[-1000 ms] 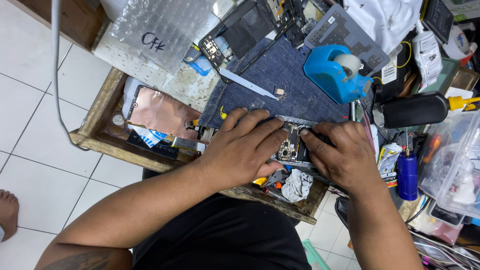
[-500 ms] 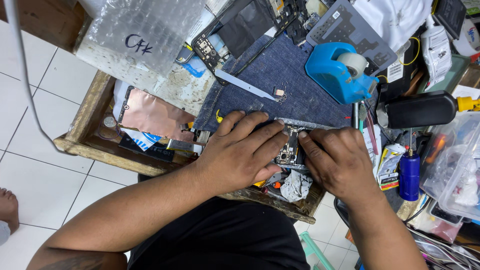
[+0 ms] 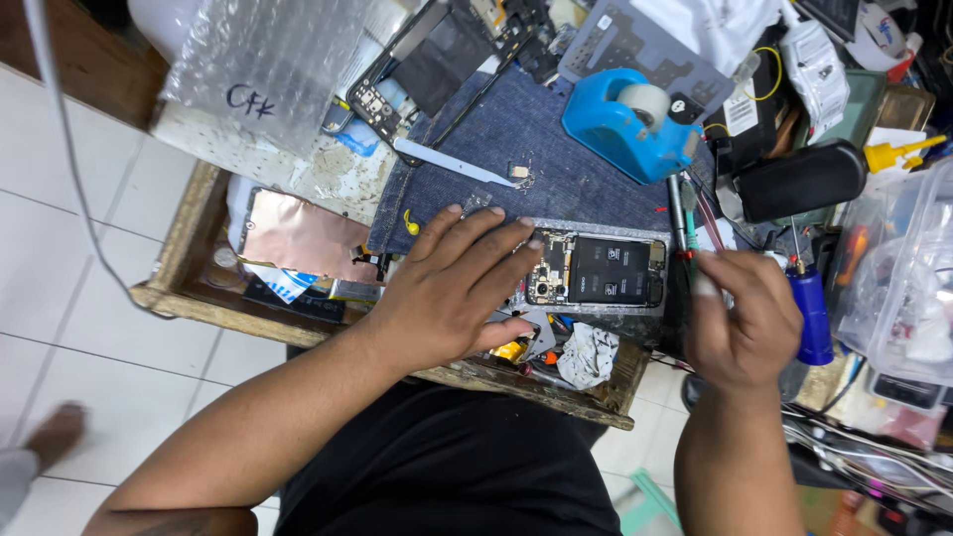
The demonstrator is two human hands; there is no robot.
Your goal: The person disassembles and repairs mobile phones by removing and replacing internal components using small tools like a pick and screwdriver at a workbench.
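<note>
Now two bare hands are working over an opened black smartphone [image 3: 599, 270] with its circuit board showing.

Lying on the dark blue denim cloth [image 3: 536, 149], the phone is being pressed at its near end by the left hand [image 3: 452, 288], fingers spread flat. The right hand [image 3: 743, 318] is hovering beside the other end, fingers curled; whether they are pinching the thin tools [image 3: 685, 213] there is hard to tell.
</note>
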